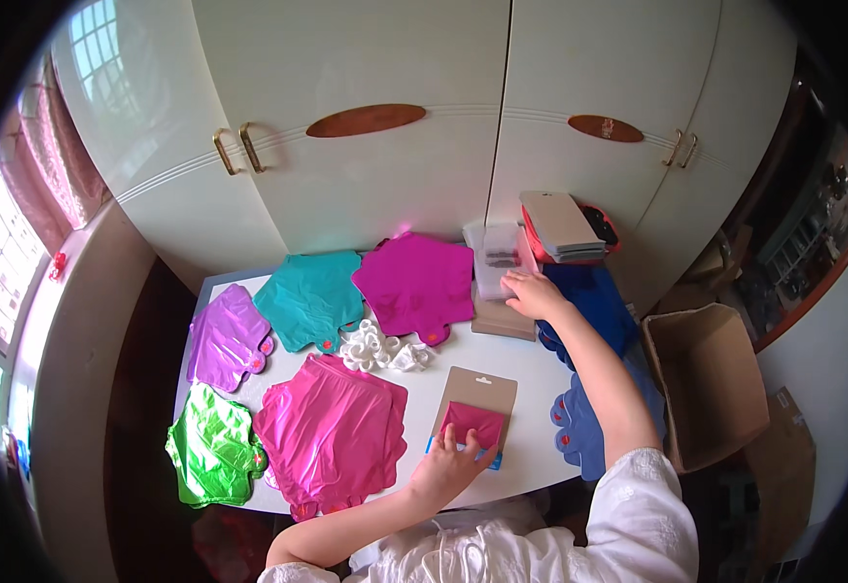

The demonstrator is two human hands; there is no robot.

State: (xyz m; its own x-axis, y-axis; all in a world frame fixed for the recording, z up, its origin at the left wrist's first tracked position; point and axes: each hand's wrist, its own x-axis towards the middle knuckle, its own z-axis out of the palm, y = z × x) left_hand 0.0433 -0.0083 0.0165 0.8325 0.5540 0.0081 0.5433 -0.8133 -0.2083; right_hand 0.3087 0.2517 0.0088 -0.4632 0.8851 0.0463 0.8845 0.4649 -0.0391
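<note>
My left hand (448, 471) lies with fingers spread on a folded pink foil square (473, 420). That square rests on a brown hang-hole card (482, 386) with a blue lower edge, near the table's front. Farther right, my right hand (535, 294) closes its fingers on the edge of a clear plastic cover (494, 260), which appears stacked with others. Beneath the covers, more brown card (504, 321) shows. Left of my left hand lies a large pink foil balloon (332, 432), flat and uninflated. My right fingertips are partly hidden.
Flat foil balloons lie around the white table: green (212, 447), purple (228, 340), teal (309, 299), magenta (416, 287) and blue (594, 306). White ribbon coils (371, 347) sit mid-table. Grey-brown cards (562, 222) are stacked at the back right; a cardboard box (711, 389) stands beside the table.
</note>
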